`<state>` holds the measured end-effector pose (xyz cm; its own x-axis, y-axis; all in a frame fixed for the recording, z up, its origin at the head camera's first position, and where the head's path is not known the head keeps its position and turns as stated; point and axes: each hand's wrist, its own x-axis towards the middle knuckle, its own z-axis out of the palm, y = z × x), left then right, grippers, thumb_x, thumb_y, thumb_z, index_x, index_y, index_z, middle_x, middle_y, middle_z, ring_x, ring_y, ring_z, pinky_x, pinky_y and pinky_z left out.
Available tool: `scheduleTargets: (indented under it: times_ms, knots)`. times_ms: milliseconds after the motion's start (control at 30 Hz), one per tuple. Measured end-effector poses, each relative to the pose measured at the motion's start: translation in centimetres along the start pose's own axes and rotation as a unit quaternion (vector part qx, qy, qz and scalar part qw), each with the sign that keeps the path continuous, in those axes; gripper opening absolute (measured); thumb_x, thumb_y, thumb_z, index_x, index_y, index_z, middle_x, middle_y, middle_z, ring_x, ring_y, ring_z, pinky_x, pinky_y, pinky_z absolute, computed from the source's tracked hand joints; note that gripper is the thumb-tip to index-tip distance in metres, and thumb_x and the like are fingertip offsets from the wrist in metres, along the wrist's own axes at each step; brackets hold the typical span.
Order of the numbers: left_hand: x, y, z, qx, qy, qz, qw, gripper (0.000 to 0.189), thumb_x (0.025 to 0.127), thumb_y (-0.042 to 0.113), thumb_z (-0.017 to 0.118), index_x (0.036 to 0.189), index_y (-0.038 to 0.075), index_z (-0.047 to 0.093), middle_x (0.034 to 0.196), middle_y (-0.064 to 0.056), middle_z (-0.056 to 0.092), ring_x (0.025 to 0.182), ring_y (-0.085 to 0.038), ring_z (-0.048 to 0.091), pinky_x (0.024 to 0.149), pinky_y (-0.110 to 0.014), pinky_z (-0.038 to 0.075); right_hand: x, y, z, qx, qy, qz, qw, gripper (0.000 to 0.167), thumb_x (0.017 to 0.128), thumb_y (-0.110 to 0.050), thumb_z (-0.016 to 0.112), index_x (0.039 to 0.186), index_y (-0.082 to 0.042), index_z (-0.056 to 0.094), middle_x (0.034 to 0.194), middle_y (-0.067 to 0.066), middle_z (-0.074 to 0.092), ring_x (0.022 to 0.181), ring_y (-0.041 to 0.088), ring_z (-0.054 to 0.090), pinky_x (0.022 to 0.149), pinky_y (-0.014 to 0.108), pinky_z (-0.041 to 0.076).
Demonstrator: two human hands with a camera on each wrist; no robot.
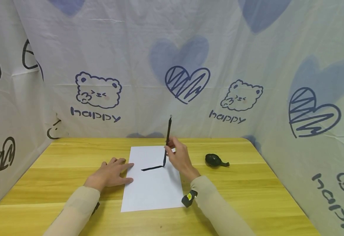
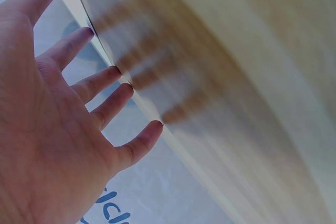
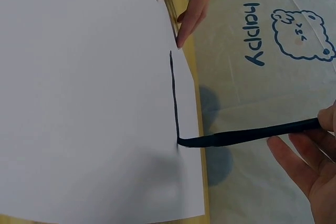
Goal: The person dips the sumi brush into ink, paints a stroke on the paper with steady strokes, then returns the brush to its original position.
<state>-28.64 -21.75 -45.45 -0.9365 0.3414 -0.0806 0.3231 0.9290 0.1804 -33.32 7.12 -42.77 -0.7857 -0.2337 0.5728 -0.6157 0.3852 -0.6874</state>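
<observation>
My right hand (image 1: 178, 157) grips a black writing brush (image 1: 168, 134) that stands nearly upright, its tip touching a white sheet of paper (image 1: 151, 193). A single black stroke (image 1: 152, 168) runs across the upper part of the sheet and ends at the brush tip. In the right wrist view the bent bristles of the brush (image 3: 226, 139) meet the end of the stroke (image 3: 174, 95). My left hand (image 1: 110, 173) lies with fingers spread at the sheet's left edge, thumb and index fingertip on the paper. The left wrist view shows the palm and straight fingers of this hand (image 2: 68, 124).
On the yellow wood-grain table (image 1: 234, 196), right of the paper, sits a small black dish with a short handle (image 1: 214, 160). A white cloth (image 1: 142, 98) printed with hearts and bears hangs behind the table and along both sides.
</observation>
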Motion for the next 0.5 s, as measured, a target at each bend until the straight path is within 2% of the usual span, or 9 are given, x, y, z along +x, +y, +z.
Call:
scheduleTargets:
  times_ms: [233,500]
  knots:
    - [-0.04,0.01,-0.09,0.001,-0.001,0.002,1.0,0.074,0.092,0.063,0.064,0.152,0.022,0.052,0.158,-0.021,0.045,0.142,-0.046,0.042,0.108,-0.077,0.033,0.01,0.09,-0.04,0.003,0.0,0.001,1.0,0.016,0.099,0.0,0.063,0.114,0.0,0.063,0.096,0.017,0.071,0.088,0.028,0.071,0.067,0.018,0.06]
    - [-0.04,0.06,-0.04,0.0,-0.002,-0.001,1.0,0.074,0.092,0.062,0.065,0.152,0.022,0.052,0.158,-0.021,0.045,0.141,-0.046,0.042,0.108,-0.077,0.032,-0.05,-0.02,-0.15,-0.011,0.004,-0.004,0.9999,0.017,0.099,-0.001,0.064,0.115,-0.001,0.063,0.096,0.015,0.071,0.087,0.025,0.071,0.067,0.019,0.06]
